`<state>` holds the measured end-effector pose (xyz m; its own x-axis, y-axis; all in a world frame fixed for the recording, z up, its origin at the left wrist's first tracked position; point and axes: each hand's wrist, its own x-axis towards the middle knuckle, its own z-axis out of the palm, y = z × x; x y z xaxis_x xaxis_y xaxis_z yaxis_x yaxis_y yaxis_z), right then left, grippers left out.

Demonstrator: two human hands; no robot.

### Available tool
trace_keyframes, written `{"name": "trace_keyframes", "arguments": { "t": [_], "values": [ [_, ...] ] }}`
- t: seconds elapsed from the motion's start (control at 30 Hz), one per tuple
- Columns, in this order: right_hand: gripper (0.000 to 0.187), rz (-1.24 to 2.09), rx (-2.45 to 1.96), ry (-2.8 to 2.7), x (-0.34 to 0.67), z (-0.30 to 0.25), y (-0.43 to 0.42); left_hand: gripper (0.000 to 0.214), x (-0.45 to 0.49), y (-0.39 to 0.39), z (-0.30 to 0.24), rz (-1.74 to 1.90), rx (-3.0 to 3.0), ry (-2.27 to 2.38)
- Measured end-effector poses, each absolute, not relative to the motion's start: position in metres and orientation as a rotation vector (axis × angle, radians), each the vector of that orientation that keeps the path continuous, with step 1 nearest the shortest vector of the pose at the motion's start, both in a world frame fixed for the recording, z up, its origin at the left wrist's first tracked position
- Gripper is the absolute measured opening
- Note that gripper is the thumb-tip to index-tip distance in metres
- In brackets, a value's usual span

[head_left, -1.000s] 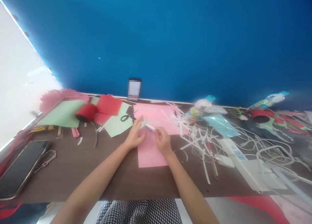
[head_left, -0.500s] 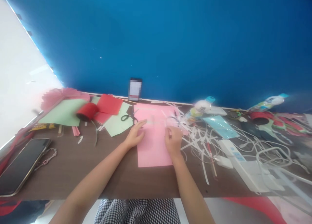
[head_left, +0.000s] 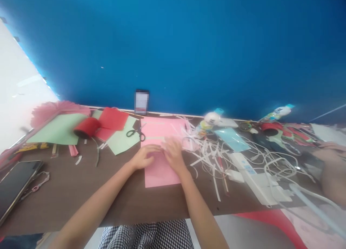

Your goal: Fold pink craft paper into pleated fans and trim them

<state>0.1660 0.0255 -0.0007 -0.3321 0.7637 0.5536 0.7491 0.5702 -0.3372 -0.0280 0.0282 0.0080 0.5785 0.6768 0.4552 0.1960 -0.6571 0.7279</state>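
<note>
A pink paper sheet (head_left: 159,175) lies on the brown table in front of me, with a pale green strip (head_left: 153,138) across its upper part. My left hand (head_left: 146,157) rests on the sheet's left side, its fingers stretched flat towards the middle. Over the right half of the sheet, my right hand (head_left: 174,157) is open, fingers extended and blurred by motion, their tips close to the left hand's. Whether anything small lies under the fingertips is hidden. Black-handled scissors (head_left: 136,134) lie at the sheet's left edge.
Red paper (head_left: 113,118), green paper (head_left: 55,130) and a red roll (head_left: 87,127) lie left. A phone (head_left: 17,186) is at far left. Rightward are white paper strips (head_left: 207,151), a glue bottle (head_left: 211,119), cables and a power strip (head_left: 251,175). Another person's arm (head_left: 335,169) shows at right.
My right hand has moved left across the pink sheet, closer to my left hand, and its fingers have straightened. The view has turned slightly right; another person's arm now shows.
</note>
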Motion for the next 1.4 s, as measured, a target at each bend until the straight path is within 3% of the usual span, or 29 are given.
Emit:
{"name": "trace_keyframes", "arguments": {
  "t": [0.1,0.23,0.33,0.43,0.77,0.83,0.93,1.07,1.27,1.33,1.4],
  "values": [
    [0.027,0.163,-1.140,-2.100,0.163,0.003,0.021,0.025,-0.043,0.021,0.045,0.797,2.295,0.927],
    [0.027,0.161,-1.265,-1.811,0.199,0.019,0.023,0.031,-0.093,-0.001,0.085,0.614,2.121,1.994],
    [0.028,0.082,-1.439,-1.498,0.239,0.037,0.028,0.033,-0.129,-0.022,0.082,0.297,1.852,2.491],
    [0.036,0.061,-1.547,-1.326,0.275,0.050,0.034,0.037,-0.142,-0.035,0.061,0.075,1.735,2.553],
    [0.034,-0.102,-1.995,-1.587,0.338,0.031,0.048,0.036,-0.147,-0.035,0.032,0.090,1.690,2.485],
    [0.037,-0.254,-2.031,-1.536,0.328,0.027,0.044,0.035,-0.148,-0.041,0.036,0.223,1.696,2.473],
    [0.038,-0.379,-1.823,-1.591,0.291,0.026,0.037,0.022,-0.131,-0.045,0.043,0.702,1.794,2.225],
    [0.029,-0.075,-1.365,-1.835,0.214,0.026,0.027,0.007,-0.076,-0.027,0.038,1.126,1.758,1.592],
    [0.042,0.978,-1.097,-1.467,0.152,0.012,0.028,0.008,-0.016,0.018,0.003,1.193,1.845,1.244],
    [0.045,1.107,-1.111,-1.272,0.152,0.007,0.031,0.006,-0.009,0.023,-0.005,1.191,1.640,1.101],
    [0.044,1.109,-1.153,-1.130,0.156,0.004,0.033,0.017,-0.007,0.024,-0.009,1.170,1.473,1.001]
  ]
}}
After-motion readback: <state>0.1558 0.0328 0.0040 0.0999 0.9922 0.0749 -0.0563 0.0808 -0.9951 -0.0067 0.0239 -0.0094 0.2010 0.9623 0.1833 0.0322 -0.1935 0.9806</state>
